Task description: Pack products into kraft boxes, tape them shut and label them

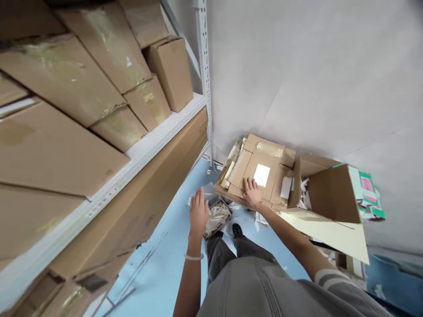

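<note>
My right hand (252, 193) rests with fingers spread on the near edge of a flattened cardboard box (241, 169), which lies on a stack of flat cardboard against the wall. A white label (261, 175) is stuck on the cardboard just beyond my fingertips. My left hand (198, 211) hangs in the air left of the stack, fingers stretched out and holding nothing. Below it, near my feet, a small box (218, 215) holds whitish scraps. To the right of the stack stands an open cardboard box (333, 193) with white pieces inside.
A metal shelf (165, 125) loaded with taped cardboard boxes (102, 39) runs along the left. Its perforated upright (205, 66) meets the wall (297, 66). Green and pink packaging (370, 193) and a blue bin-like object (393, 277) are at the right. The floor (155, 264) is light blue.
</note>
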`<state>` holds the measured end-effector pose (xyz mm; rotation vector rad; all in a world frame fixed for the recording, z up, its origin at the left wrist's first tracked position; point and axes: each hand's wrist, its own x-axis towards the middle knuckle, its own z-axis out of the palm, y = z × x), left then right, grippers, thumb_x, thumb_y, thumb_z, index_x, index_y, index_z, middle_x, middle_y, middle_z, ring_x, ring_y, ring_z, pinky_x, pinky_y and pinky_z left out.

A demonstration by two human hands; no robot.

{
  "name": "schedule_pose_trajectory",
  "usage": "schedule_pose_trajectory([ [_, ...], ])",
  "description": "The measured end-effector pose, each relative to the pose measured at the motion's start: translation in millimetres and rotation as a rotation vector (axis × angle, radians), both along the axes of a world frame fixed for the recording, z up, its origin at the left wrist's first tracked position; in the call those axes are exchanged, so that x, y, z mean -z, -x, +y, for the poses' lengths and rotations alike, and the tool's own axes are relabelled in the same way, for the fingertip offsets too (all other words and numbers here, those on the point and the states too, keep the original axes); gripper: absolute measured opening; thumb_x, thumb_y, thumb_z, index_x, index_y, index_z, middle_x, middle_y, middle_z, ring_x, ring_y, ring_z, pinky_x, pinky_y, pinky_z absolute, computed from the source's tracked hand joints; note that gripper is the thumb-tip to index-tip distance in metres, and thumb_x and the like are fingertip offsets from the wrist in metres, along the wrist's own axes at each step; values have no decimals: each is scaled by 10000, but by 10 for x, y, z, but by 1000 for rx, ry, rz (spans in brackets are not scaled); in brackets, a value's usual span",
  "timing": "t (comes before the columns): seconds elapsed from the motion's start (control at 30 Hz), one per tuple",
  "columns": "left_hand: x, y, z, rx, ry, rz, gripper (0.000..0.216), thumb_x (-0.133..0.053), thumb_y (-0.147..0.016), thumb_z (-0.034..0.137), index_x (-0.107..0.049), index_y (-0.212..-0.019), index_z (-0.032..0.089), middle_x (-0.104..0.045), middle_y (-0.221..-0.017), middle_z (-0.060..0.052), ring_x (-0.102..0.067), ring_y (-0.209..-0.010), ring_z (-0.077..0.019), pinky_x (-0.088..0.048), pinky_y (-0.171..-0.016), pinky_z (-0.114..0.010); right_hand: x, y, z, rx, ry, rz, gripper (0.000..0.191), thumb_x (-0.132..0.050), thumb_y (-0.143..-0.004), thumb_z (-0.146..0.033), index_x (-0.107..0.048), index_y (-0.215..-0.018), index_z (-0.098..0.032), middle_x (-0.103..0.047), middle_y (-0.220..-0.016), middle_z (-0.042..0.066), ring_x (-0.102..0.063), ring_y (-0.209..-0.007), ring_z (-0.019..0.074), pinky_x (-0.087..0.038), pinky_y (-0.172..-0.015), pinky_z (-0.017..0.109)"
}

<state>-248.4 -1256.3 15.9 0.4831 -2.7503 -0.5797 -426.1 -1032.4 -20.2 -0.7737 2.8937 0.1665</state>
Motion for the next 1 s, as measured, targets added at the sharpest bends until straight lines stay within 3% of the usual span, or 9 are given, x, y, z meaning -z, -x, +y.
schedule_pose_trajectory([
  [0.13, -21, 177, -364, 205, 12, 4, 572, -303, -1019, 271, -211, -1571, 148, -472, -1514, -147, -461, -1393, -262, -387, -1161, -470, -120, 62, -114, 49, -48, 30, 628, -369, -891, -73, -368, -1519, -60, -420, -1548, 174, -406, -1423, 322, -382, -1134, 424],
  [0.23, 2, 239, -572, 282, 18, 24, 570, -304, -1018, 270, -214, -1569, 157, -485, -1503, -146, -483, -1374, -264, -391, -1157, -484, -313, 142, -154, 128, -16, 58, 624, -372, -876, -34, -429, -1494, -100, -475, -1512, 151, -458, -1393, 301, -475, -1057, 393],
  [0.5, 152, 408, -675, 416, -9, 115, 585, -324, -1009, 253, -212, -1575, 160, -570, -1414, -170, -576, -1282, -264, -492, -1066, -472, -1154, 181, -50, 429, 431, 388, 688, -393, -830, -6, -457, -1486, -205, -607, -1403, 74, -541, -1322, 235, -450, -1086, 379],
  [0.6, 109, 618, -583, 482, -7, 160, 579, -328, -1007, 240, -228, -1572, 161, -598, -1379, -168, -595, -1252, -261, -495, -1061, -465, -1488, 55, 89, 495, 635, 535, 655, -380, -829, -26, -512, -1443, -212, -652, -1340, 75, -601, -1242, 229, -467, -1056, 367],
  [0.77, 6, 1102, -254, 598, -4, 231, 561, -340, -1002, 240, -285, -1553, 146, -591, -1387, -171, -592, -1247, -275, -483, -1069, -471, -2005, -290, 417, 588, 979, 845, 395, -436, -928, -237, -662, -1251, -202, -727, -1158, 84, -677, -1037, 238, -512, -925, 346],
  [0.9, -148, 1418, 215, 691, -21, 278, 549, -354, -993, 250, -337, -1530, 138, -568, -1417, -169, -574, -1267, -306, -484, -1054, -493, -2349, -705, 788, 738, 1138, 990, 286, -555, -905, -385, -714, -1014, -173, -727, -883, 40, -650, -802, 199, -503, -758, 295],
  [1.0, -415, 1563, 661, 770, -45, 302, 544, -351, -996, 275, -358, -1519, 124, -589, -1382, -187, -569, -1273, -309, -472, -1064, -489, -2501, -1125, 1171, 832, 1229, 1007, 286, -622, -862, -437, -693, -900, -162, -676, -775, 8, -589, -720, 169, -463, -693, 271],
])
